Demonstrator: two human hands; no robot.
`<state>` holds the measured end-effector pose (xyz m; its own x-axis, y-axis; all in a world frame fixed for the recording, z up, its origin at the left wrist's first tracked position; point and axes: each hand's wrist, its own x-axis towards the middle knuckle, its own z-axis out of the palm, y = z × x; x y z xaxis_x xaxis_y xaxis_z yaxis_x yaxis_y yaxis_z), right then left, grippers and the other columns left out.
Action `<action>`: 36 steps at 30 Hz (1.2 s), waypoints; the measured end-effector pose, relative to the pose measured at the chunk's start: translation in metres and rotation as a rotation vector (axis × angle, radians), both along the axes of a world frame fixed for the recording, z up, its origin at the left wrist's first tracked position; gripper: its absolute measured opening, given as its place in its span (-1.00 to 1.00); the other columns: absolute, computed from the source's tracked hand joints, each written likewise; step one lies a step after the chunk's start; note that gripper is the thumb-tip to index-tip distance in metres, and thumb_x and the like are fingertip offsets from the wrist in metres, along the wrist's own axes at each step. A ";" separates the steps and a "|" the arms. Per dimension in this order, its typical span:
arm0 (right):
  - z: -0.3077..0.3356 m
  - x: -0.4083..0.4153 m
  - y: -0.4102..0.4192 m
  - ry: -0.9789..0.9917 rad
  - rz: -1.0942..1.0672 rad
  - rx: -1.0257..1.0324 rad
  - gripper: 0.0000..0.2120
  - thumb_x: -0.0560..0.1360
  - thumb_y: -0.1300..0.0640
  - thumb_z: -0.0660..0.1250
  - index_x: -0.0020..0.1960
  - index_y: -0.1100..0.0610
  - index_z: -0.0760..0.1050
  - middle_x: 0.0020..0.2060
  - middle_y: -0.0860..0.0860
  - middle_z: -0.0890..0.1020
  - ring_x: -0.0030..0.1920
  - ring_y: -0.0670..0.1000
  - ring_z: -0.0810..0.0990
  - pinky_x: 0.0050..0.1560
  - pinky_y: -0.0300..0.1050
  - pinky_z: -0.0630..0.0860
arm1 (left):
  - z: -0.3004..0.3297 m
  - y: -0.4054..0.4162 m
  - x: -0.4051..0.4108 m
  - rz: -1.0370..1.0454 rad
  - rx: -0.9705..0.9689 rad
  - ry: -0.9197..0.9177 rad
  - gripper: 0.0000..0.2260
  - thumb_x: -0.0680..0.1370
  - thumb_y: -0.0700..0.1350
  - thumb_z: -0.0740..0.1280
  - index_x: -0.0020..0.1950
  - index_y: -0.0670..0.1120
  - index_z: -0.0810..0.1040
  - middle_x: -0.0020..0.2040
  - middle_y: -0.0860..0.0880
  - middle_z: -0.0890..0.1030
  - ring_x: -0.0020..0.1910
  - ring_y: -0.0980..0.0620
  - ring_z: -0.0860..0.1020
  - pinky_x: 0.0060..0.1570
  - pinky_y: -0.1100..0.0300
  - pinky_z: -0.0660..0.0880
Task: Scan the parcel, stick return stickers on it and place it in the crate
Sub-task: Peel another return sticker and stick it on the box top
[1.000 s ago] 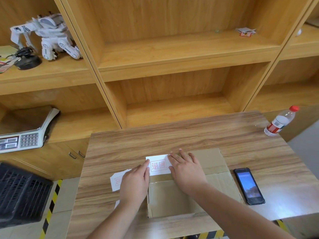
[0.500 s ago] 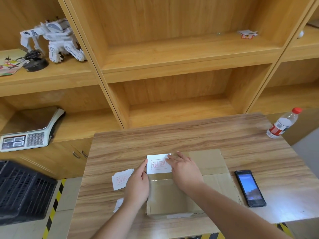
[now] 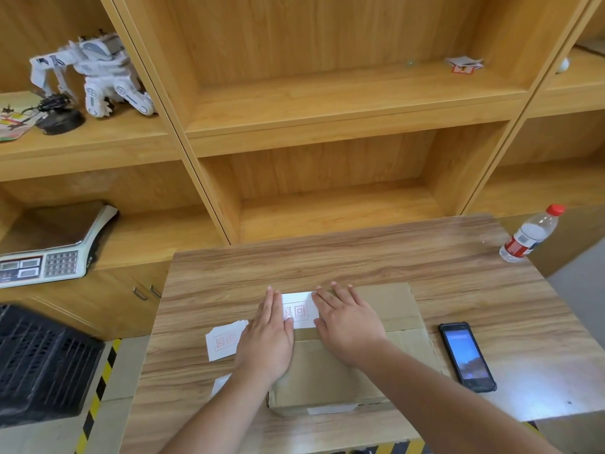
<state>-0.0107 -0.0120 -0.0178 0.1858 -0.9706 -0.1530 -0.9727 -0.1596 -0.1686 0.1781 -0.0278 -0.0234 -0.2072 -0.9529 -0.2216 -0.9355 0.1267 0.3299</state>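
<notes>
Box: the cardboard box [image 3: 343, 365] lies flat on the table [image 3: 327, 260], near the front edge, under both forearms.
Sticker: a white sticker [image 3: 299, 309] with red characters sits on the box's far left corner, between the two hands.
Left hand: the left hand [image 3: 266, 335] lies flat, fingers straight, along the sticker's left edge and the box's left side; its grip is wide and holds nothing.
Right hand: the right hand [image 3: 348, 322] lies flat on the box top, fingers spread, fingertips at the sticker's right edge; grip likewise wide, holding nothing.
Step (my reading): pressing the sticker down.
Risk 1: the sticker sits right at the box's corner, so an edge may hang over or lift if it is not rubbed down fully.
Risk 2: pressure from both sides toward the middle could trap a crease or bubble.
Risk 3: the spare stickers [image 3: 224, 342] lie loose just left of the left wrist (a sleeve-less arm could still sweep them off the table).
Risk 4: the phone [image 3: 466, 355] lies just right of the box; sliding the box sideways to lift it could knock it toward the edge.
Crate: the black crate [image 3: 42, 362] stands low to the left, well apart from the box; the carry passes over the spare stickers.
Bottle: the water bottle [image 3: 530, 234] at the far right corner is out of that path.
</notes>
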 end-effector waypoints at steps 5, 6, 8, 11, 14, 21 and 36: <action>0.002 -0.019 0.012 -0.006 -0.038 -0.003 -0.32 0.61 -0.19 -0.12 0.66 0.06 0.15 0.64 -0.04 0.21 0.66 0.10 0.09 0.62 0.15 0.00 | 0.006 0.001 -0.001 0.077 0.104 0.071 -0.43 0.71 0.09 -0.06 0.67 0.01 -0.22 0.70 0.06 -0.13 0.61 -0.04 0.22 0.41 0.00 0.37; 0.005 -0.023 0.012 -0.009 -0.040 0.004 -0.33 0.62 -0.19 -0.12 0.66 0.05 0.13 0.65 -0.05 0.19 0.66 0.09 0.06 0.62 0.15 -0.02 | 0.006 0.000 -0.002 0.098 0.140 0.098 -0.42 0.71 0.06 -0.05 0.66 0.04 -0.24 0.70 0.09 -0.10 0.54 -0.08 0.33 0.31 -0.01 0.44; 0.011 -0.032 0.011 -0.020 -0.061 0.015 -0.39 0.66 -0.16 -0.06 0.66 0.03 0.11 0.66 -0.07 0.14 0.67 0.05 0.00 0.64 0.11 -0.06 | 0.008 -0.003 0.000 0.168 0.200 0.157 -0.38 0.68 0.02 -0.01 0.65 0.11 -0.28 0.68 0.07 0.10 0.25 -0.16 0.54 -0.03 0.04 0.47; 0.018 -0.053 0.017 -0.055 -0.146 -0.013 -0.44 0.68 -0.15 0.02 0.64 -0.01 0.14 0.65 -0.07 0.17 0.66 0.05 0.03 0.63 0.09 -0.01 | 0.016 -0.001 0.007 0.252 0.262 0.261 -0.35 0.66 0.00 0.04 0.64 0.19 -0.28 0.64 0.10 0.22 -0.04 -0.11 0.58 -0.24 0.11 0.40; 0.024 -0.083 0.029 -0.043 -0.270 -0.067 -0.46 0.65 -0.15 0.08 0.60 -0.04 0.23 0.61 -0.02 0.27 0.63 0.10 0.15 0.56 0.11 0.16 | 0.020 0.010 0.023 0.195 0.326 0.410 -0.30 0.61 0.12 0.17 0.59 0.38 -0.24 0.61 0.20 0.27 0.11 0.05 0.58 -0.04 0.13 0.51; 0.022 -0.121 0.052 -0.362 -0.671 0.071 -0.49 0.61 -0.08 0.22 0.52 -0.06 0.22 0.33 0.12 0.46 0.20 0.21 0.55 0.09 0.11 0.57 | 0.015 0.048 0.048 0.036 0.464 0.512 -0.01 0.41 0.22 0.52 0.48 0.45 -0.23 0.34 0.53 0.30 0.25 0.59 0.36 0.24 0.39 0.37; 0.028 -0.125 0.051 -0.615 -0.750 0.142 -0.47 0.65 -0.11 0.22 0.58 -0.02 0.26 0.35 0.07 0.55 0.12 0.09 0.58 -0.04 -0.07 0.45 | 0.000 0.038 0.041 0.298 0.464 0.746 -0.37 0.58 -0.11 0.44 0.52 0.17 0.17 0.35 0.12 0.55 0.21 0.18 0.62 0.22 0.13 0.55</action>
<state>-0.1361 0.0393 0.0102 -0.3852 -0.8495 -0.3606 -0.5492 0.5251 -0.6501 0.2189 0.0099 -0.0230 -0.2106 -0.8388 -0.5021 -0.4333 -0.3803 0.8171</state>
